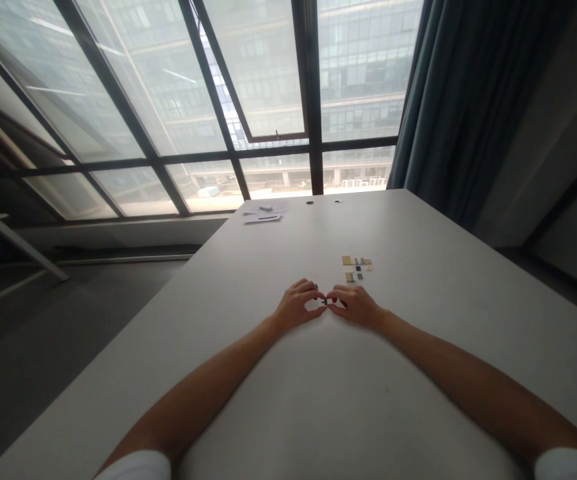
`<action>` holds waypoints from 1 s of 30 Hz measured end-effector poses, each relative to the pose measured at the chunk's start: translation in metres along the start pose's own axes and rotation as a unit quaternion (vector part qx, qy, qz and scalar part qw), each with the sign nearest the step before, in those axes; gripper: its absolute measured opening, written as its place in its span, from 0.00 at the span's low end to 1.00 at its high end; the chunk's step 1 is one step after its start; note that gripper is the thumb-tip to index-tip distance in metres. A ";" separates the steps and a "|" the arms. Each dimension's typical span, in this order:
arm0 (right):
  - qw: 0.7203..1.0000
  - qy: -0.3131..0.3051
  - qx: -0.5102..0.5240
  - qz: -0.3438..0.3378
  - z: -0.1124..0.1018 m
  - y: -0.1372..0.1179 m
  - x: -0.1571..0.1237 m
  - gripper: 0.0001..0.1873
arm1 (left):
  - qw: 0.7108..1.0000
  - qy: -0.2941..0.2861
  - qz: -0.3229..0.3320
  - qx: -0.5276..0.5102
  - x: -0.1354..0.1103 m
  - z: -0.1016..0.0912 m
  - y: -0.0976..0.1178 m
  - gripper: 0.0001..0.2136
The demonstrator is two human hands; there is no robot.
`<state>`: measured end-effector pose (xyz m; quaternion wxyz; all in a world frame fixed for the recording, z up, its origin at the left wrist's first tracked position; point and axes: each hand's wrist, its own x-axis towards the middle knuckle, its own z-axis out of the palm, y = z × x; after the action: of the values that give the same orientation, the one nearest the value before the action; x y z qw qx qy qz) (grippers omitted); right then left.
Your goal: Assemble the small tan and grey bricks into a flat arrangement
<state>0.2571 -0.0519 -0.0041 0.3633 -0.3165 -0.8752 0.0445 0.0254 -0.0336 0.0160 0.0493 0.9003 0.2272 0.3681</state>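
Observation:
Over the white table, my left hand and my right hand meet fingertip to fingertip. Between them they pinch a small dark piece, too small to tell its kind. Thumb and forefinger of each hand are closed on it from either side. Another dark bit shows by the curled fingers of my left hand; whether it is held there I cannot tell. Just beyond my right hand lie several small yellow pieces and dark square pieces, loosely grouped on the tabletop.
The long white table reaches toward the windows. Papers with a pen-like dark object lie at its far left corner. A dark round disc and a small dark item sit at the far edge. A blue curtain hangs right.

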 end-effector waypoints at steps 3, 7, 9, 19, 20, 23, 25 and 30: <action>1.000 0.005 -0.002 -0.003 0.001 0.002 -0.001 0.05 | 1.000 0.003 -0.003 0.011 0.000 0.000 -0.001 0.07; 1.000 0.013 0.001 -0.012 0.002 0.003 -0.001 0.05 | 1.000 0.009 0.003 0.017 0.000 0.001 -0.003 0.05; 1.000 0.016 0.002 -0.016 0.001 0.002 -0.001 0.05 | 1.000 0.011 0.005 0.019 0.000 0.002 -0.003 0.04; 1.000 0.019 0.002 -0.016 0.001 0.002 -0.001 0.06 | 0.999 0.016 0.016 0.023 0.000 0.002 -0.003 0.05; 1.000 0.019 0.001 -0.016 0.002 0.002 -0.002 0.06 | 0.999 0.016 0.017 0.024 0.000 0.002 -0.003 0.05; 1.000 0.020 0.000 -0.018 0.002 0.002 -0.001 0.05 | 0.999 0.017 0.015 0.026 0.000 0.002 -0.003 0.05; 1.000 0.020 0.001 -0.018 0.001 0.001 -0.001 0.05 | 0.999 0.018 0.015 0.026 0.000 0.002 -0.003 0.05; 1.000 0.019 0.003 -0.021 0.001 0.000 0.000 0.04 | 0.999 0.015 0.014 0.026 0.000 0.001 -0.002 0.05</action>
<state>0.2570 -0.0515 -0.0047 0.3814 -0.2974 -0.8746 0.0340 0.0250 -0.0315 0.0143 0.0175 0.8985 0.2248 0.3765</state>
